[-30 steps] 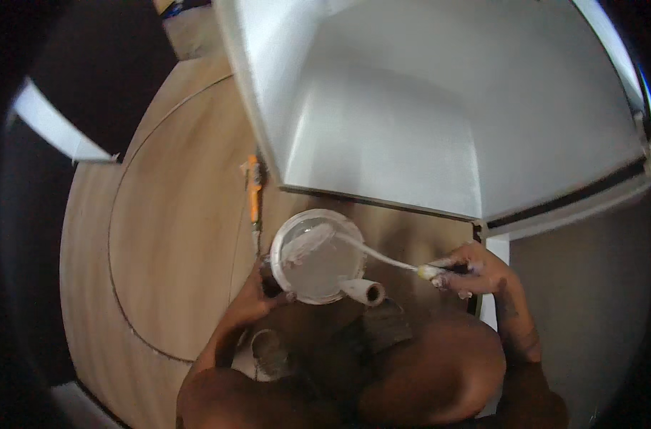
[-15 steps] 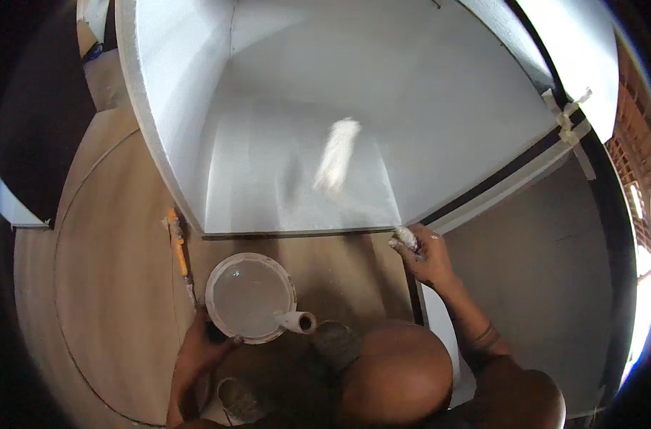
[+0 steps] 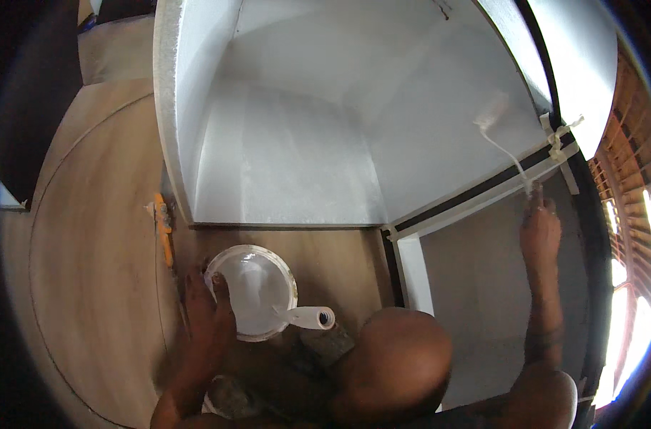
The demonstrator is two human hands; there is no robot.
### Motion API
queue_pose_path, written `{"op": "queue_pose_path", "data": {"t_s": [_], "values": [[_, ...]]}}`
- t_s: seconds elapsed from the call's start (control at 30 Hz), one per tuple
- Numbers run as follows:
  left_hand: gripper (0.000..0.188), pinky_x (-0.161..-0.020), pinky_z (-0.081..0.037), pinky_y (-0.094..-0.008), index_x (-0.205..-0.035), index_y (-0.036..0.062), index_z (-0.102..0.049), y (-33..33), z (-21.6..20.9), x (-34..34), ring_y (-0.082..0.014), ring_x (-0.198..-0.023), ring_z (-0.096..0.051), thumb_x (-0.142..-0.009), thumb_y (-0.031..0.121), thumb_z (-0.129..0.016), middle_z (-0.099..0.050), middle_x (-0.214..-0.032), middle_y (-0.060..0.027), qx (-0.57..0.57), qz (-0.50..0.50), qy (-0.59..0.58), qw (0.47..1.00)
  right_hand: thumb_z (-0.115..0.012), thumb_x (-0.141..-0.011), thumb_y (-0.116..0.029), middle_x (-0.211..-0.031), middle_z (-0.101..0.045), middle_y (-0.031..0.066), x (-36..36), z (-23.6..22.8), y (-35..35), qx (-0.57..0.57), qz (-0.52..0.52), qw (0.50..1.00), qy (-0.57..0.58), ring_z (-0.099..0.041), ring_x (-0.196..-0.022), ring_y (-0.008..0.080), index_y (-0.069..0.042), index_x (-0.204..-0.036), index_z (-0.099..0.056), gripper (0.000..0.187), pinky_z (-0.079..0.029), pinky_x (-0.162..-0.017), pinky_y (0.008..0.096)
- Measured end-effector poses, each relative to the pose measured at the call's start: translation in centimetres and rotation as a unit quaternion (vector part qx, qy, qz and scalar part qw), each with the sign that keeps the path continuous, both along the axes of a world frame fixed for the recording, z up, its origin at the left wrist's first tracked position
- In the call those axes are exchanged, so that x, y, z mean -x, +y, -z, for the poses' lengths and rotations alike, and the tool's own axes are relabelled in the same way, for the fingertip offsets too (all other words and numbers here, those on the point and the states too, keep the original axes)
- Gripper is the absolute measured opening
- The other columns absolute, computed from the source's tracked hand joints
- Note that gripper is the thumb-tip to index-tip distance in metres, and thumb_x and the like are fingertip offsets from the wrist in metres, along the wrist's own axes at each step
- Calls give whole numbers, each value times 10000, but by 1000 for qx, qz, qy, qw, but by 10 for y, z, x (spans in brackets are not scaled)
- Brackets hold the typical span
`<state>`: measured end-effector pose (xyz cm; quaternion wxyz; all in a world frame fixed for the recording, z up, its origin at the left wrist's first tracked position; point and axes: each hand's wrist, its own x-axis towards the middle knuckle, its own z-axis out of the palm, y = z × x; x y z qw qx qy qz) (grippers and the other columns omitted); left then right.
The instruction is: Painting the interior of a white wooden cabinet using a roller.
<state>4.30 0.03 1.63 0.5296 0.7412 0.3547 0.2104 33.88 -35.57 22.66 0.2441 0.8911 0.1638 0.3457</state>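
My right hand (image 3: 540,229) grips the handle end of a small paint roller (image 3: 491,113), its arm stretched far to the right. The roller's pale sleeve is blurred and lies along the right inner wall of a white box-like cabinet (image 3: 307,189); a thin bent wire joins it to the grip, mostly hidden in my fist. My left hand (image 3: 209,314) rests at the left rim of a round bucket (image 3: 295,286) of whitish paint, its fingers stretched out and apart. From the bucket's right side a white hollow-ended handle (image 3: 311,317) sticks out.
A slim orange tool (image 3: 165,227) lies left of the bucket on a wood-look surface (image 3: 100,236). Masking tape (image 3: 560,139) crosses a dark edge at the right. A grey panel (image 3: 476,279) spreads below my right arm. My bent knee (image 3: 397,350) is close to the bucket.
My right hand has swung right and up from the cabinet's lower right corner, carrying the roller from the back panel to the right wall. My left hand has moved up along the bucket's left side.
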Motion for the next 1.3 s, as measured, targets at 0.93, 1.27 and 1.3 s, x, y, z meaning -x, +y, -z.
{"op": "queue_pose_path", "data": {"t_s": [0.93,1.27,1.3], "values": [[389,-970,-425,-434,-1243,-44,-520,2,57,7,-345,-1103,-572,-1038,271,-421,-596,-1165,-240,43,-33,-62,997,-576,-892,-133,-960,-667,242,11,-26,22,59,184,979,-68,-707,-821,402,-84,-1528,-339,680,-582,-694,500],[365,-979,-434,-399,-1242,-66,-520,1,72,5,-287,-1112,-564,-1009,204,-442,-594,-1184,-205,45,-91,-77,992,-564,-897,-143,-931,-718,138,-240,-43,167,80,-44,991,-100,-728,-897,305,-54,-915,-705,168,-601,-753,431],[361,-980,-436,-393,-1240,-70,-521,2,79,6,-281,-1110,-564,-1003,192,-446,-595,-1183,-201,60,-103,-68,991,-567,-894,-147,-958,-722,145,-261,-52,185,98,-65,990,-84,-724,-927,312,-61,-914,-722,178,-598,-776,445]]}}
